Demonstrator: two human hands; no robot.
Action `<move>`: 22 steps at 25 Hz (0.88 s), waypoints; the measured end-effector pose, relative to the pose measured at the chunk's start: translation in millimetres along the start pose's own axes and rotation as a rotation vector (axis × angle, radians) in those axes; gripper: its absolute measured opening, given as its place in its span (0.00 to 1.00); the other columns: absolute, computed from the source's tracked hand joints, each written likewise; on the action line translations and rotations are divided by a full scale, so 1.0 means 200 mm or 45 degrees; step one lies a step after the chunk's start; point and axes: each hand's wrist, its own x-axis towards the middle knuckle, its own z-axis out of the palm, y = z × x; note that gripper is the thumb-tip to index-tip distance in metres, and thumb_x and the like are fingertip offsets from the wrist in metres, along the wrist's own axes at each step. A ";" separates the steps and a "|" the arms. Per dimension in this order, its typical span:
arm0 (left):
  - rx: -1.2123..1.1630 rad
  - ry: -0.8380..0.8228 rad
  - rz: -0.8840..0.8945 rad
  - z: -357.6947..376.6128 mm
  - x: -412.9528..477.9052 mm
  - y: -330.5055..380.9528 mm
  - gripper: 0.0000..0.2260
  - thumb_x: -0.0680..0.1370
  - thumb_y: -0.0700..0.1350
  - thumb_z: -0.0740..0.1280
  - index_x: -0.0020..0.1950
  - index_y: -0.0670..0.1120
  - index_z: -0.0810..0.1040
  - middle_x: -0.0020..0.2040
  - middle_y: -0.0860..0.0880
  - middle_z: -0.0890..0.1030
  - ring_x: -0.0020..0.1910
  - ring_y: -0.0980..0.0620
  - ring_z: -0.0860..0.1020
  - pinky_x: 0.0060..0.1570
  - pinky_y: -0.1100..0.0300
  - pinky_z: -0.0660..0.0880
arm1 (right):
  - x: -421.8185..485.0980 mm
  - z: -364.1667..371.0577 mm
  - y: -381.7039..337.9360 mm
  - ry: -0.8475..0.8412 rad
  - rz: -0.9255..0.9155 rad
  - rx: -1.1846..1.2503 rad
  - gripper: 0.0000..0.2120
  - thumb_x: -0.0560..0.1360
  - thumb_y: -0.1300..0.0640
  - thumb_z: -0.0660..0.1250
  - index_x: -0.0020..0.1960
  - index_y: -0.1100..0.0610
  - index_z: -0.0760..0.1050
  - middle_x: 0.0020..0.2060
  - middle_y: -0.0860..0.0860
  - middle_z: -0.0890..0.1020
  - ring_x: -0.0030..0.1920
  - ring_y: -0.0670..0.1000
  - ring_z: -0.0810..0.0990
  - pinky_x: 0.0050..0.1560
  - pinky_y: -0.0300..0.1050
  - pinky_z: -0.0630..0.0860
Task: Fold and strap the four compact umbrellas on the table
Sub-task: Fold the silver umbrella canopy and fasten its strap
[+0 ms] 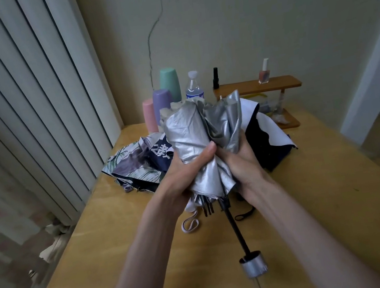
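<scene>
- Pale vertical blinds [18,94] are hanging along the left side, beside the desk.
- The wooden desk [314,199] is carrying everything, with the umbrellas gathered toward its far end.
- The silver umbrella [190,134] is being held above the desk's middle, canopy bunched and pointing away from the person, loosely gathered and not strapped.
- A navy-and-white umbrella [269,142] is lying crumpled on the desk behind the right hand.
- A floral umbrella [133,161] is lying unfolded on the desk to the left; a navy panel with white characters [160,151] is sitting just beside it, and I cannot tell which umbrella it belongs to.
- The left hand [187,168] is grasping the silver canopy near its lower end, thumb pressing across the fabric.
- The right hand [242,160] is grasping the canopy's other side, fingers curling into the folds.
- A low wooden shelf [256,85] is standing at the far edge against the wall.
- The silver umbrella's dark shaft [234,225] is pointing toward the person, ending in a silver handle [253,265].
- Green [170,80], purple [161,99] and pink [150,114] cups are standing upside down behind the umbrellas.
- A water bottle [193,87] is standing beside the cups.
- A black nail polish [215,78] and a pink nail polish [263,71] are standing upright on the shelf.
- A pale strap loop [190,224] and a black strap loop [245,214] are lying on the desk under the hands.
</scene>
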 end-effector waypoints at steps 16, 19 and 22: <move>-0.045 0.219 0.065 -0.12 0.02 -0.03 0.17 0.77 0.39 0.77 0.64 0.41 0.80 0.54 0.41 0.88 0.50 0.41 0.88 0.46 0.52 0.84 | -0.03 -0.13 -0.14 -0.423 -0.082 -0.419 0.08 0.81 0.59 0.71 0.56 0.60 0.85 0.51 0.51 0.89 0.56 0.50 0.87 0.56 0.41 0.81; 0.039 0.286 0.154 -0.08 0.04 -0.06 0.15 0.78 0.37 0.75 0.64 0.42 0.80 0.53 0.42 0.88 0.51 0.41 0.88 0.49 0.48 0.85 | -0.02 -0.05 -0.08 -0.126 -0.358 -0.519 0.08 0.73 0.59 0.79 0.51 0.60 0.86 0.45 0.50 0.89 0.48 0.49 0.89 0.49 0.43 0.83; 0.096 0.316 0.175 -0.04 0.04 -0.07 0.13 0.80 0.38 0.74 0.64 0.43 0.81 0.51 0.44 0.89 0.49 0.45 0.88 0.49 0.49 0.85 | 0.00 -0.01 -0.04 -0.038 -0.483 -0.440 0.10 0.73 0.62 0.81 0.52 0.59 0.84 0.45 0.48 0.89 0.47 0.45 0.88 0.48 0.38 0.82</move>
